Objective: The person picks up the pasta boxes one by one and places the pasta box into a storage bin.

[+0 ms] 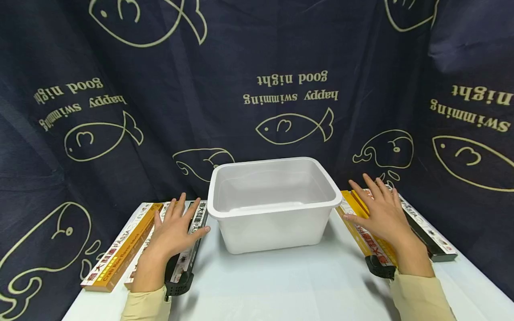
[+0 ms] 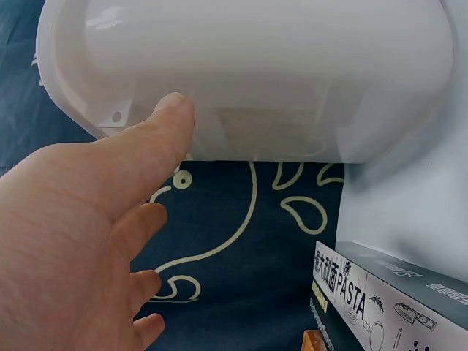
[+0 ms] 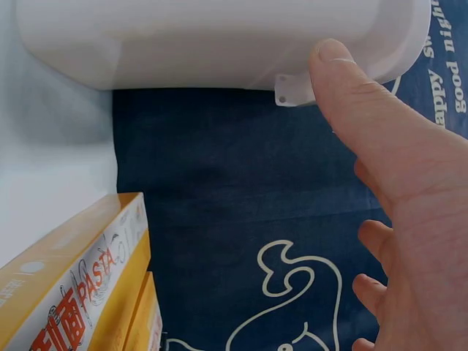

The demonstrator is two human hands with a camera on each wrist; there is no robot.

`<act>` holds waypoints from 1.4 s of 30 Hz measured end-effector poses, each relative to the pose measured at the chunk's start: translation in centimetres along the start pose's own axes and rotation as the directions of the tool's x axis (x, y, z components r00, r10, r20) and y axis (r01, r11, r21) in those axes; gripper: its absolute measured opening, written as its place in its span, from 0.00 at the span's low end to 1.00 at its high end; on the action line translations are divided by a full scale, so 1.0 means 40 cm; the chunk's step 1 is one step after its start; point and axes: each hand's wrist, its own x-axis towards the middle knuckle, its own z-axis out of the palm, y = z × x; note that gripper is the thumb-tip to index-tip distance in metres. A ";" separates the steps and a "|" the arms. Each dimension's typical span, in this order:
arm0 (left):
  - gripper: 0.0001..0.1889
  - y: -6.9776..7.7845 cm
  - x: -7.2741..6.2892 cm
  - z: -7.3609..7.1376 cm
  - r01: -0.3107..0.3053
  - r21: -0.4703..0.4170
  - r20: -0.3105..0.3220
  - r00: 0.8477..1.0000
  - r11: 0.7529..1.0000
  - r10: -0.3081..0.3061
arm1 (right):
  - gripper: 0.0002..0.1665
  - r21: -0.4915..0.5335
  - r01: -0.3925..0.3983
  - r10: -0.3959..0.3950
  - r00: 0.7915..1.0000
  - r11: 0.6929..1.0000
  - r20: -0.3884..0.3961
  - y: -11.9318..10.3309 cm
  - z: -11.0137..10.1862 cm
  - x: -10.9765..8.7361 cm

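Note:
In the head view, my left hand (image 1: 173,232) is held with fingers spread above pasta boxes left of a white plastic tub (image 1: 273,229). Nearest it are a black-and-white pasta box (image 1: 196,227) and an orange-and-white box (image 1: 127,249). My right hand (image 1: 383,216), fingers also spread, hovers over a yellow pasta box (image 1: 359,234) on the tub's other side. A black-sided pasta box (image 1: 429,232) lies farther right. Neither hand holds anything. Both wrist views show a thumb in front of the tub's side, with pasta boxes (image 2: 373,300) (image 3: 88,278) below.
The tub, open at the top, stands mid-table near the back. Behind the white table (image 1: 277,285) hangs a dark blue curtain (image 1: 225,111) printed with fish and whales, wrapping round both sides. Each wrist wears a black strap device (image 1: 180,285).

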 end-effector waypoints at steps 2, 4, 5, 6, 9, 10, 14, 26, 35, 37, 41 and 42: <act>0.46 -0.001 0.001 -0.001 -0.001 -0.003 0.004 1.000 1.000 0.001 | 0.61 0.002 0.000 0.000 1.000 1.000 -0.001 0.001 0.000 -0.001; 0.46 -0.002 0.001 -0.003 -0.002 -0.004 0.008 1.000 1.000 0.002 | 0.60 0.002 0.000 0.000 1.000 1.000 -0.001 0.002 0.000 -0.002; 0.47 -0.002 0.002 -0.004 -0.002 -0.005 0.010 1.000 1.000 0.002 | 0.60 0.001 0.000 0.000 1.000 1.000 -0.001 0.002 0.000 -0.001; 0.46 -0.004 0.002 -0.006 -0.002 -0.003 0.012 1.000 1.000 0.002 | 0.60 0.002 0.000 0.000 1.000 1.000 -0.003 0.002 -0.001 -0.001; 0.46 -0.008 0.002 -0.009 0.000 -0.002 0.013 1.000 1.000 0.000 | 0.60 0.000 -0.002 0.002 1.000 1.000 -0.003 0.002 -0.001 0.001; 0.46 -0.008 0.001 -0.011 -0.002 -0.004 0.009 1.000 1.000 0.002 | 0.60 0.001 -0.005 0.005 1.000 1.000 -0.002 0.001 -0.001 0.002; 0.43 -0.010 0.002 -0.013 0.008 -0.011 0.000 1.000 1.000 -0.008 | 0.60 0.006 -0.015 0.015 1.000 1.000 0.005 0.001 0.000 0.000; 0.31 0.009 0.018 -0.012 0.031 -0.118 -0.171 0.984 0.993 -0.051 | 0.53 0.035 -0.083 0.082 0.996 0.996 0.017 0.003 -0.001 -0.009; 0.24 0.050 0.026 -0.006 -0.039 -0.360 -0.336 0.938 0.932 -0.090 | 0.47 0.096 -0.163 0.164 0.986 0.982 -0.004 0.050 -0.012 -0.036; 0.24 0.060 0.027 -0.005 -0.054 -0.435 -0.333 0.937 0.899 -0.105 | 0.46 0.114 -0.170 0.174 0.985 0.979 -0.022 0.061 -0.013 -0.042; 0.24 0.079 0.029 0.004 -0.080 -0.598 -0.294 0.948 0.798 -0.125 | 0.46 0.144 -0.207 0.213 0.977 0.968 -0.030 0.083 -0.011 -0.053; 0.24 0.084 0.029 0.007 -0.082 -0.633 -0.278 0.952 0.770 -0.127 | 0.47 0.154 -0.219 0.225 0.974 0.964 -0.027 0.090 -0.010 -0.057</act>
